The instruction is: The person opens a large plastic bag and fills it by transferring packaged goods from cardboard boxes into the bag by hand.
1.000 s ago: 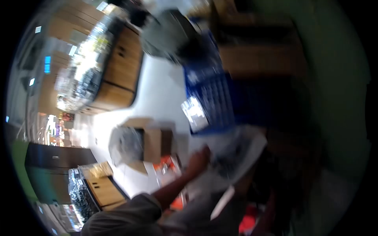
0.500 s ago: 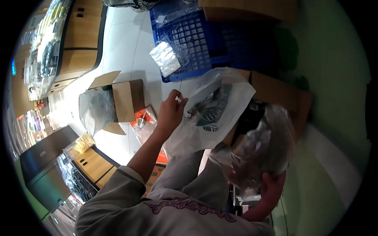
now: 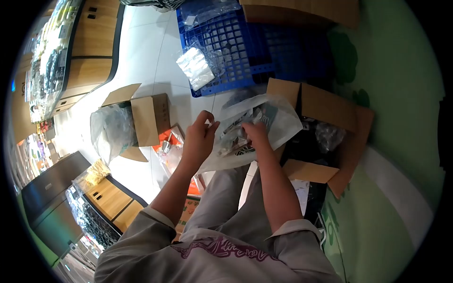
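A white translucent plastic bag (image 3: 286, 123) with dark printing hangs in front of my legs. My left hand (image 3: 200, 139) is closed in a pinch at the bag's left edge. My right hand (image 3: 256, 134) is over the bag's mouth, its fingers bent down among the contents; what they grip is too unclear to name. Inside the bag lie clear-wrapped packets (image 3: 233, 137), blurred in detail. To the right of the bag stands an open cardboard box (image 3: 325, 107), holding dark items and a crumpled clear plastic wrapper (image 3: 328, 137).
A blue plastic pallet (image 3: 264, 70) lies ahead, with a silvery-white packet (image 3: 195, 67) on its left corner. Another open carton (image 3: 146, 121), with a plastic-lined load, stands on the left of the tiled floor. Wooden cabinets (image 3: 92, 42) line the left; a green wall (image 3: 396, 94) is at the right.
My right hand has left the large clear plastic package at the lower right and moved up and left to the bag. That package is no longer seen there. The bag hangs lower and more folded.
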Available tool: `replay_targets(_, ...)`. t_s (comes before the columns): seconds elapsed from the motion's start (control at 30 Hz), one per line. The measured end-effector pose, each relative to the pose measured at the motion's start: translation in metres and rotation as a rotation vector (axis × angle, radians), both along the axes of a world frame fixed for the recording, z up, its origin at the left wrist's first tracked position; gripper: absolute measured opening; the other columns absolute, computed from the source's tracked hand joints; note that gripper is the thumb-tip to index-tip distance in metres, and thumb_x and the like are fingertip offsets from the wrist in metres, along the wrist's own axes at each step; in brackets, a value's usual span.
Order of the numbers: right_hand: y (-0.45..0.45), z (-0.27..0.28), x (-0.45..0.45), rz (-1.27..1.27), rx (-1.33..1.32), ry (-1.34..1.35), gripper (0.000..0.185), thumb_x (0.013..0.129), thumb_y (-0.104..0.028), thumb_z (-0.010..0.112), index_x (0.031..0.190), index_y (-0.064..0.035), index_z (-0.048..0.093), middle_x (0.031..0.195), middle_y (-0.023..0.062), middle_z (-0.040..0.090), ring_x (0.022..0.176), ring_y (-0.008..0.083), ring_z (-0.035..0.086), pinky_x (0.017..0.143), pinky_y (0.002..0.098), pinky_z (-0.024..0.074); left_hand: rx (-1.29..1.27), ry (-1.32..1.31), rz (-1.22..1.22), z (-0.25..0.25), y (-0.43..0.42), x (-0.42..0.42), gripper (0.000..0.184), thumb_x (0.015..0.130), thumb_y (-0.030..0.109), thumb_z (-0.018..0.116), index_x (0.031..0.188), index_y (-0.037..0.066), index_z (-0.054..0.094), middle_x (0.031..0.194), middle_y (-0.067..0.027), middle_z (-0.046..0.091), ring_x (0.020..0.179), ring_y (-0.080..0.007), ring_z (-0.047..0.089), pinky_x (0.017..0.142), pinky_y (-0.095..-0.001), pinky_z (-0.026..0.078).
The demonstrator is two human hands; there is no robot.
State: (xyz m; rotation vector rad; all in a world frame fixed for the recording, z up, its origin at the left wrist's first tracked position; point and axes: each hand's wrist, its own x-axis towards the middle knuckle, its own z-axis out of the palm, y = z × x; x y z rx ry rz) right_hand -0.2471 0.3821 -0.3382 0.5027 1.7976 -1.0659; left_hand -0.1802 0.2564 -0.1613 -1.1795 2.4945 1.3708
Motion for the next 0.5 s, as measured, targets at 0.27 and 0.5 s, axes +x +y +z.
replay_targets(0.27,-0.014,-0.051,-0.019,-0.079,0.108,0.203,0.052,0.071,-0.017,0.068,0.109,0.0106,0.046,0.104,0.024,0.055,0.094,0.0311,0.057,0.073,0.039,0.0468,0.011,-0.029,-0.047,0.002,0.001,0.003,0.012,0.086,0.006,0.054,0.086,0.005,0.042,0.047,-0.0012,0.041,0.042,-0.0051,0.034,0.041,-0.0241,0.026)
replay_targets(0.5,-0.026,-0.026,0.015,0.181,0.167,0.166,0.078,0.075,-0.022,0.07,0.129,0.0081,0.023,0.124,0.0277,0.044,0.111,0.0369,0.048,0.089,0.0403,0.0449,0.035,0.062,-0.024,0.006,-0.009,-0.031,0.012,0.086,0.006,0.055,0.086,0.005,0.043,0.047,-0.0008,0.041,0.043,-0.0048,0.035,0.042,-0.0231,0.027)
